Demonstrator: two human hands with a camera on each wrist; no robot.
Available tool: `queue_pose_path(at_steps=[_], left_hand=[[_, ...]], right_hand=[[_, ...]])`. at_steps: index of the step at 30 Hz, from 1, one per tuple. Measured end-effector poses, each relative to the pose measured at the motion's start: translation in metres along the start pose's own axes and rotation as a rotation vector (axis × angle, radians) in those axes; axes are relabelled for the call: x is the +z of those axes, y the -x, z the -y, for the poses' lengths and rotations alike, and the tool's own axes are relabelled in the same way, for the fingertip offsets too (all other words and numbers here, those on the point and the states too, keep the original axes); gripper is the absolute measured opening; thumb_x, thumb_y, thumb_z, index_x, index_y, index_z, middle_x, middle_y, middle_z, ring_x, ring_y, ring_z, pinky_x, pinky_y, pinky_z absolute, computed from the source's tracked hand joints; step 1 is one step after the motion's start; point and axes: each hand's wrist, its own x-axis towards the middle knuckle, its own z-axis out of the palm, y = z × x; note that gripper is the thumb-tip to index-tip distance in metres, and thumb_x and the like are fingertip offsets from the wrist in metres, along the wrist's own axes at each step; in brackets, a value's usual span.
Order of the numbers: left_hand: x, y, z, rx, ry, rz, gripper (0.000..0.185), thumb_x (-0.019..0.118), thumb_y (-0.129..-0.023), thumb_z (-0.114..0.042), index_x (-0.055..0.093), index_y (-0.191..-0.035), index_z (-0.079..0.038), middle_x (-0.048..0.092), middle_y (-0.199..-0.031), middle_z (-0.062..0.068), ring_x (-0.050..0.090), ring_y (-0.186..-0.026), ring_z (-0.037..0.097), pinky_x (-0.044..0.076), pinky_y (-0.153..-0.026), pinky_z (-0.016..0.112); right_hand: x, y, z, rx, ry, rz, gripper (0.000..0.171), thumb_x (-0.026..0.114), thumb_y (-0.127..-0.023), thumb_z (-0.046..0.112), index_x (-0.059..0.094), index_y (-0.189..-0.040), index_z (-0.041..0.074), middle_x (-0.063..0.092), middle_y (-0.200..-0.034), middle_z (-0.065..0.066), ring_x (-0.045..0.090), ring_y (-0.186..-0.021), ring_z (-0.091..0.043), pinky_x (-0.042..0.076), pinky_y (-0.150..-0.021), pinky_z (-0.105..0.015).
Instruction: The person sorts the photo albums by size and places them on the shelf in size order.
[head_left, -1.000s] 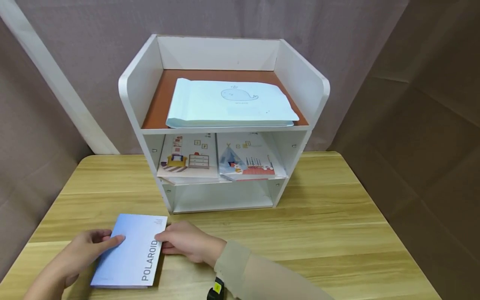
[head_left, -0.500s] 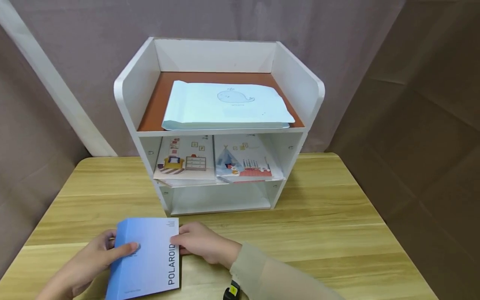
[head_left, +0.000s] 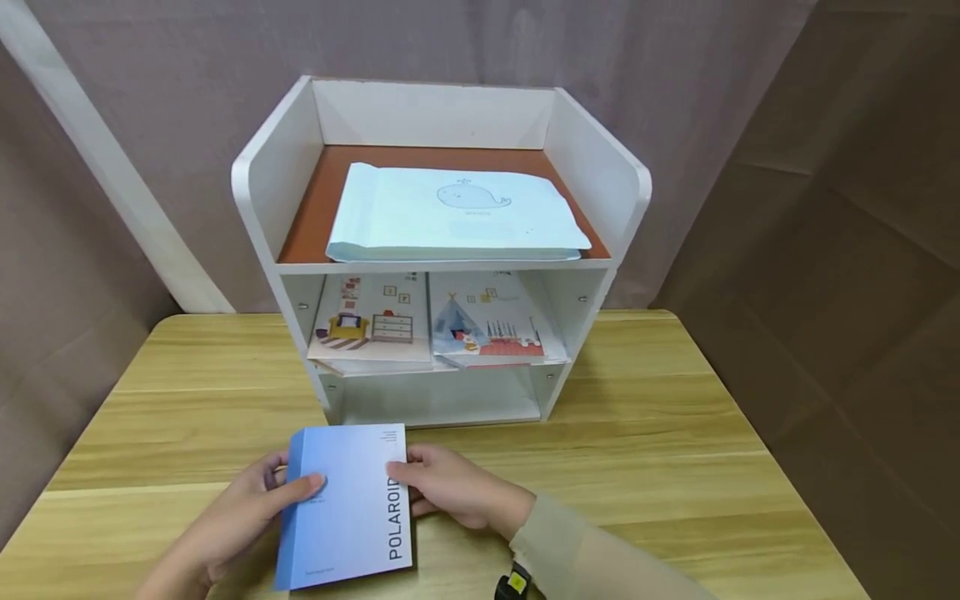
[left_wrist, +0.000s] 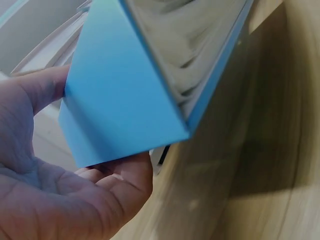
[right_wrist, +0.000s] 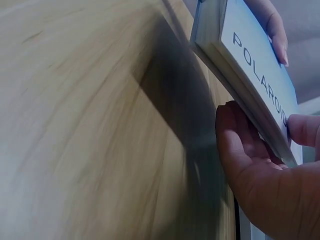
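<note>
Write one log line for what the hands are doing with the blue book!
left hand: holds blue book | right hand: holds book | book: lifted off table

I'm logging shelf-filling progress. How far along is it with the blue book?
Done: whale pad lies on the top shelf, two picture books on the middle one. In hand: left hand and right hand hold the blue Polaroid book over the table. Left: the bottom shelf looks unfilled.

My head view is bright, evenly lit and sharp. Both wrist views are blurred on the counter (right_wrist: 90, 125). The book (right_wrist: 250, 75) throws a dark shadow there.
</note>
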Motion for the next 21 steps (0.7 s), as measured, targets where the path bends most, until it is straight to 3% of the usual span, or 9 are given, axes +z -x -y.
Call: queue_pose_path(at_steps=[5,12,21], left_hand=[[0.016,-0.008,0.000,0.010,0.013,-0.030,0.074,0.067,-0.092,-0.030,0.025,-0.139,0.009,0.062,-0.115,0.020,0.063,-0.103,0.031,0.053,-0.087,0.043],[0.037,-0.018,0.000,0.041,0.047,-0.109,0.075,0.070,-0.089,-0.030,0.028,-0.139,0.007,0.062,-0.118,0.019,0.062,-0.105,0.030,0.053,-0.087,0.044],[0.049,-0.025,0.003,0.078,0.128,0.022,0.071,0.065,-0.093,-0.026,0.025,-0.142,0.006,0.056,-0.128,0.022,0.061,-0.107,0.031,0.053,-0.087,0.044]], right_hand=[[-0.012,0.006,-0.004,-0.013,-0.017,-0.008,0.033,0.052,-0.101,0.027,0.057,-0.124,0.003,0.069,-0.100,-0.011,0.068,-0.089,-0.025,0.057,-0.073,-0.037],[-0.026,0.012,0.000,-0.059,-0.006,-0.082,0.031,0.050,-0.103,0.022,0.055,-0.124,0.001,0.069,-0.098,-0.013,0.068,-0.085,-0.025,0.058,-0.071,-0.039],[-0.045,0.017,0.003,-0.106,0.024,-0.152,0.032,0.047,-0.104,0.021,0.054,-0.126,-0.001,0.070,-0.097,-0.014,0.069,-0.084,-0.025,0.058,-0.071,-0.038]])
